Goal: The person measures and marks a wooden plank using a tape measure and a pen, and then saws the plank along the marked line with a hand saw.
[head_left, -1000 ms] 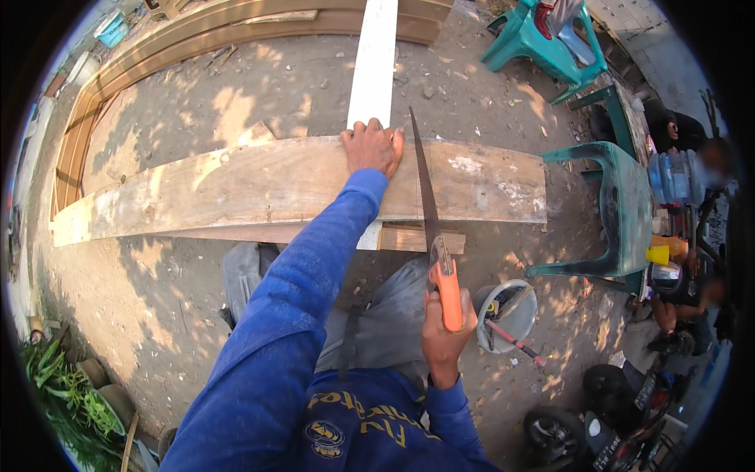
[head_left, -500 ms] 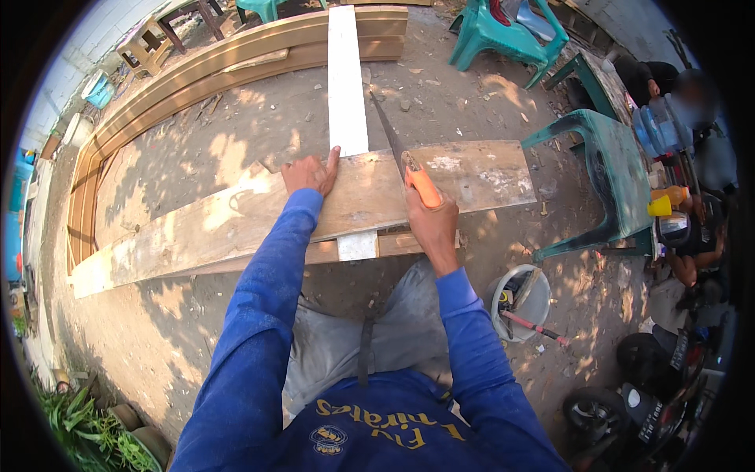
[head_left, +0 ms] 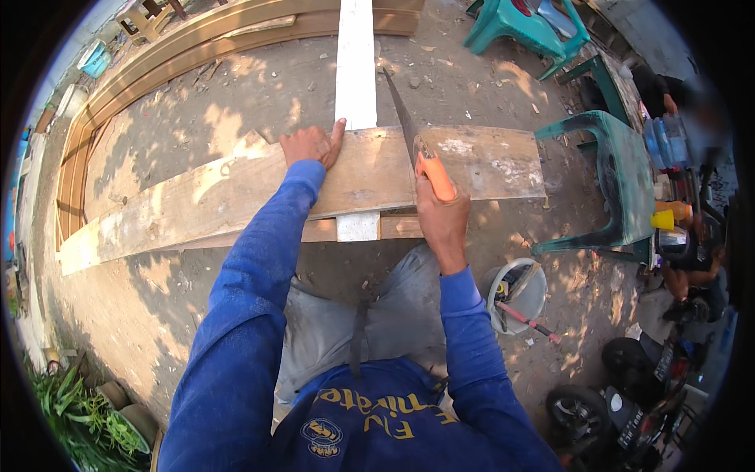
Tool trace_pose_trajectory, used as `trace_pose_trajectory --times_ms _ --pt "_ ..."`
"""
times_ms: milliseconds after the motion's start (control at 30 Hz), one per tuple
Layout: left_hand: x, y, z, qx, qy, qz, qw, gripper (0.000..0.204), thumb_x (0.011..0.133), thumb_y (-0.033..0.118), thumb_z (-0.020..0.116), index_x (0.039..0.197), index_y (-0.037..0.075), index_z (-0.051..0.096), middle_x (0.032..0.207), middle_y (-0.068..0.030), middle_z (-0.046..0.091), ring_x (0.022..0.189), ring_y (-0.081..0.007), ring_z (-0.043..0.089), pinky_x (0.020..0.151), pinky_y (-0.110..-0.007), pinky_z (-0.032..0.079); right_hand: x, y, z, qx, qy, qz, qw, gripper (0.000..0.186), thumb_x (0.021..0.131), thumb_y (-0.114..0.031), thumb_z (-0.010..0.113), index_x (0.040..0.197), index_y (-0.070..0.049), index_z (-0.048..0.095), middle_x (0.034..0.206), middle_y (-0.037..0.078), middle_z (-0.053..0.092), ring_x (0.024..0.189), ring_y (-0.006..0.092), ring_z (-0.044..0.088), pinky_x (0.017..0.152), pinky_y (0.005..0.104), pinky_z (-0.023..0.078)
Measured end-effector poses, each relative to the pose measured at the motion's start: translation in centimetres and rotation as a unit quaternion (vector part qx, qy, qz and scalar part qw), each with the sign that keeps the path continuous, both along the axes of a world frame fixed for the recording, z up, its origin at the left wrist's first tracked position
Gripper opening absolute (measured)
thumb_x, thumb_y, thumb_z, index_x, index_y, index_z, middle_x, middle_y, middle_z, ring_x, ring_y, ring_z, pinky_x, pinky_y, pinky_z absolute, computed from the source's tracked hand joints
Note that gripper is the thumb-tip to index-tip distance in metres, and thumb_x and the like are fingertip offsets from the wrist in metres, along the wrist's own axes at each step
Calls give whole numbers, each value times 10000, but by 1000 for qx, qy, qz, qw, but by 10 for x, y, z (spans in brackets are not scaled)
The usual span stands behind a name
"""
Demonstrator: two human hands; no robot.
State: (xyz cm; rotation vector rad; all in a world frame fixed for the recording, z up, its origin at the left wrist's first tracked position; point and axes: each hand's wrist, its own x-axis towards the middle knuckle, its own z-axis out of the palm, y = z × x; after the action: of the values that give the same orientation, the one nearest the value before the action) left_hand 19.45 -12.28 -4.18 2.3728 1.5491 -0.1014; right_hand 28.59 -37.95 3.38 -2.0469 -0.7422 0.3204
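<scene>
Head view: right hand [head_left: 442, 216] grips an orange-handled handsaw [head_left: 417, 145] on a wooden plank [head_left: 236, 189].
Left hand [head_left: 312, 146] (fingers spread, gripping nothing) presses flat on the plank beside a white board [head_left: 355, 63].

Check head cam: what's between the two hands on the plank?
Head view: between left hand and right hand, bare wooden plank crossed by the white board, beside the handsaw.
</scene>
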Motion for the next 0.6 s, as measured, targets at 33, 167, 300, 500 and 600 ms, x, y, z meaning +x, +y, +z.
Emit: trace_pose_trajectory --times_ms 33,167,300,500,600 --pt "-4 -3 -5 -13 5 2 1000 938 1005 776 276 1052 11 816 1070 -249 768 1116 -380 711 1197 -589 297 -2 1 -1 2 41 -11 999 124 926 -92 685 883 23 679 739 204 663 593 256 620 625 417 497" --pt "-8 1 6 -28 -20 3 999 918 1012 763 293 1006 12 820 1047 -242 772 1083 -371 718 1182 -583 313 -63 -112 7 20 29 -15 999 168 950 -61 618 1018 54 719 734 110 685 643 150 623 604 338 493" --pt "-9 2 -8 58 -36 1 998 868 1025 730 338 794 38 808 788 -200 753 787 -338 718 982 -483 373 -86 -138 18 68 58 -32 995 260 954 -42 578 1140 68 721 710 45 667 633 82 595 572 277 474" --pt "7 -2 -16 58 -41 -10 997 858 1025 726 345 804 41 811 761 -205 743 759 -345 709 966 -479 385 6 -6 -2 19 81 -19 996 152 959 -58 654 852 48 678 655 87 604 608 131 532 576 356 441" --pt "-11 3 -17 63 -36 -2 997 855 1028 723 344 802 44 812 747 -202 740 751 -333 707 958 -483 389 -37 -58 3 16 60 -8 998 96 938 -36 658 932 45 708 741 127 669 669 170 621 639 366 494"
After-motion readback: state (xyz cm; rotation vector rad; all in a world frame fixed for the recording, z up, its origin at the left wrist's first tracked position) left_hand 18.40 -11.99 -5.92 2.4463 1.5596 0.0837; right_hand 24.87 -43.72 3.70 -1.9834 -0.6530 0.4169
